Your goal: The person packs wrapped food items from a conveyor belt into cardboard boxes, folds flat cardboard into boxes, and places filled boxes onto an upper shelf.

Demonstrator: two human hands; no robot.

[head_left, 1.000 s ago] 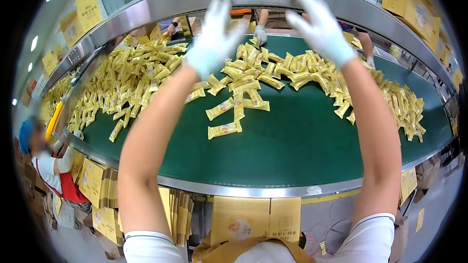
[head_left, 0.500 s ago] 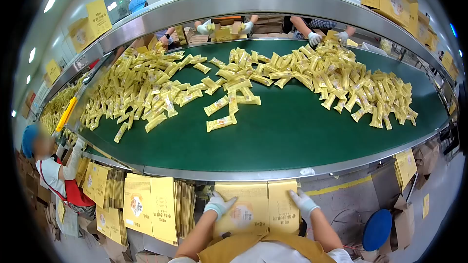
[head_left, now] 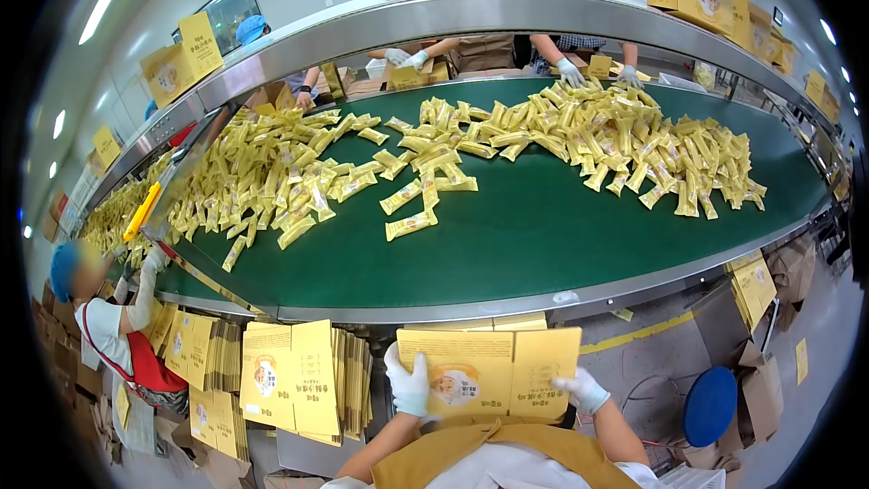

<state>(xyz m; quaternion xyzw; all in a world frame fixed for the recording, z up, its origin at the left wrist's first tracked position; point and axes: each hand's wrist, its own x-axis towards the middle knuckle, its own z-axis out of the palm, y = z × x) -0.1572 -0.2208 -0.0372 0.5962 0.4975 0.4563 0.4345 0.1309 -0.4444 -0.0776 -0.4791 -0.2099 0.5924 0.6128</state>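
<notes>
A flat, folded yellow cardboard box (head_left: pixel 489 373) with printed text and a round picture is held up in front of my body. My left hand (head_left: pixel 408 385), in a white glove, grips its left edge. At the lower right edge, my gloved right hand (head_left: pixel 584 390) pinches the same cardboard. Behind its top edge shows a strip of more yellow cardboard (head_left: pixel 471 324), close to the conveyor's near rail. To the left of my left hand stands a stack of flat boxes (head_left: pixel 291 378).
Yellow snack packets (head_left: pixel 625 131) lie heaped on a green conveyor belt (head_left: pixel 434 267). A metal beam (head_left: pixel 507 11) crosses above it, carrying boxes. Co-workers' gloved hands (head_left: pixel 570 71) are across the belt. A person in a red apron (head_left: pixel 154 362) stands left; a blue stool (head_left: pixel 711 406) stands right.
The flat box has been lifted and tilted, with more cardboard now showing behind it. My right hand has shifted right and slightly down. Co-workers' hands across the belt have moved; the view has shifted slightly.
</notes>
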